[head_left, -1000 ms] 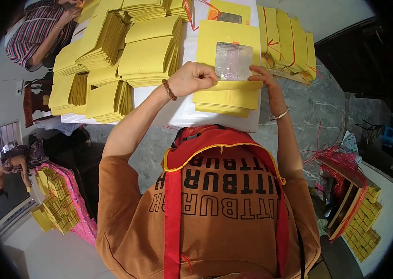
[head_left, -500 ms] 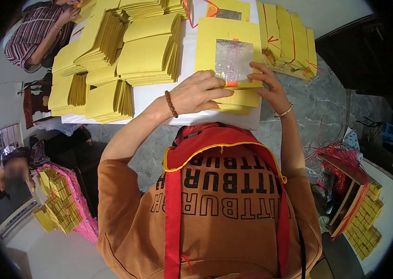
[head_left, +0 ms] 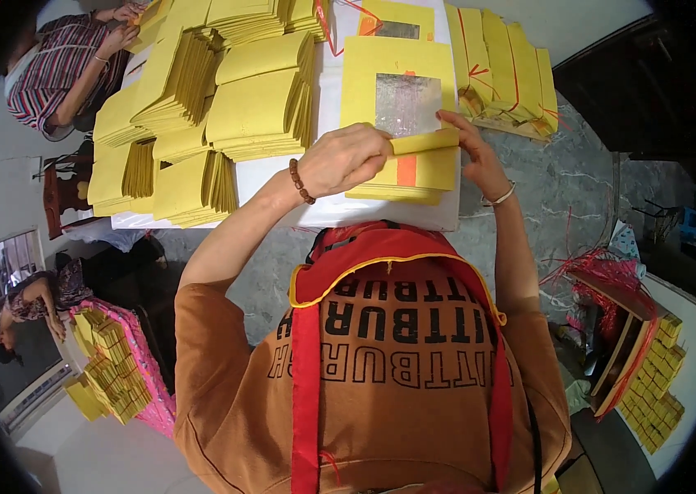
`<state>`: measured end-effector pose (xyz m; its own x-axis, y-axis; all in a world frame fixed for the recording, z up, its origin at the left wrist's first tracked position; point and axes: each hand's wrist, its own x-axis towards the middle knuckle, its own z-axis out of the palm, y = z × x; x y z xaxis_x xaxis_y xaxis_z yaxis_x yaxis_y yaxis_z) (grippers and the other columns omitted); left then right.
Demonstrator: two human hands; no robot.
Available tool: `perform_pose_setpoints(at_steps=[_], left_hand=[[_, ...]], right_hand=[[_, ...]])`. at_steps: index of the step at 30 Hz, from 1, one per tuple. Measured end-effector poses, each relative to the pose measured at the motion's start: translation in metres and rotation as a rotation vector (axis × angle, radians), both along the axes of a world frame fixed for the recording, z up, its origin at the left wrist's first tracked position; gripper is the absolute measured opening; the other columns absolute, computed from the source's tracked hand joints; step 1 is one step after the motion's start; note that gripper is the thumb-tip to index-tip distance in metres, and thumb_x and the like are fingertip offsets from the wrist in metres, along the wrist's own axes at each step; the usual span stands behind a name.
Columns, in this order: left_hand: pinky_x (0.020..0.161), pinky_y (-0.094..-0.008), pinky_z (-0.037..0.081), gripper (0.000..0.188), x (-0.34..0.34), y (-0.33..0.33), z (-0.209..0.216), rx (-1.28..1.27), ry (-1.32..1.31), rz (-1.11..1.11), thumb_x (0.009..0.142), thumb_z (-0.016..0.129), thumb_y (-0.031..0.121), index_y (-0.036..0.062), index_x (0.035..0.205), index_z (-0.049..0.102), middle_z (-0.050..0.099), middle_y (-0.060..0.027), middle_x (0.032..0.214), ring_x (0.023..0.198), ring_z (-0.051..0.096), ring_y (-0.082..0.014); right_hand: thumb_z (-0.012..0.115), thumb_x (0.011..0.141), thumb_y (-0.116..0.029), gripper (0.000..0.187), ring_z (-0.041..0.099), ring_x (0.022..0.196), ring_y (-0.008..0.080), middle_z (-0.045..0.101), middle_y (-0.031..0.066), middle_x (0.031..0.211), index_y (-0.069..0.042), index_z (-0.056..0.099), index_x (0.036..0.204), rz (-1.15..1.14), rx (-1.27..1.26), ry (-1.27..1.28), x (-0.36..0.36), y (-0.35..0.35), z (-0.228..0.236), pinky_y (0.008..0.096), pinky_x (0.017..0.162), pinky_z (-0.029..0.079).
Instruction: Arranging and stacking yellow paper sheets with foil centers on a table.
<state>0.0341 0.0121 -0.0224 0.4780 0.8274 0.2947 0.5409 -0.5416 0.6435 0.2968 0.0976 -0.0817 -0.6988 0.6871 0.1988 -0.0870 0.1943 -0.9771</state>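
We identify a paper-goods workshop: folded yellow stacks (head_left: pixel 253 115) occupy the white worktable (head_left: pixel 328 99), tied bundles (head_left: pixel 514 74) sit alongside (red string (head_left: pixel 599 268) lies tangled at right), and a co-worker (head_left: pixel 72 78) handles paper.

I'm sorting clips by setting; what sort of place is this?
Probably a small paper-handling workshop: stacks of folded yellow paper cover much of the white table, with red-tied bundles at its right.

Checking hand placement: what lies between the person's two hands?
The head view shows a folded yellow paper edge between the left hand and right hand.
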Motion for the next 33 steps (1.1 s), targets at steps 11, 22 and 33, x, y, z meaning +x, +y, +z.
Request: perform_pose_setpoints(at_steps=[11, 22, 33], left_hand=[[0.094, -0.0419, 0.036, 0.042, -0.033, 0.001, 0.005, -0.063, 0.009, 0.081, 0.081, 0.063, 0.024, 0.0086, 0.120, 0.054, 0.049, -0.0150, 0.125, 0.118, 0.042, -0.0318], [0.078, -0.0361, 0.045, 0.029, -0.028, -0.038, 0.012, 0.068, 0.201, 0.105, 0.075, 0.062, 0.013, 0.0098, 0.104, 0.062, 0.064, -0.0083, 0.095, 0.087, 0.061, -0.0251], [0.065, -0.0351, 0.048, 0.033, -0.013, -0.002, -0.011, -0.517, -0.429, 0.577, 0.089, 0.054, 0.029, -0.0009, 0.104, 0.056, 0.064, -0.0166, 0.078, 0.073, 0.063, -0.0250]], right_hand=[[0.063, 0.080, -0.008, 0.016, 0.043, 0.119, 0.0190, 0.052, 0.0045, 0.126, -0.004, 0.063, 0.096, -0.240, -0.004, -0.065, -0.011, -0.006, -0.015, 0.0297, 0.100, 0.034], [0.062, 0.078, -0.007, 0.020, 0.043, 0.123, 0.0274, 0.057, 0.0048, 0.120, -0.013, 0.062, 0.097, -0.055, 0.414, -0.214, 0.006, -0.034, 0.044, 0.0407, 0.105, 0.023], [0.062, 0.084, -0.016, 0.029, 0.060, 0.066, 0.0135, 0.064, 0.0095, 0.084, -0.003, 0.057, 0.109, -0.397, -0.021, -0.319, -0.029, -0.025, 0.032, 0.0282, 0.058, 0.046]])
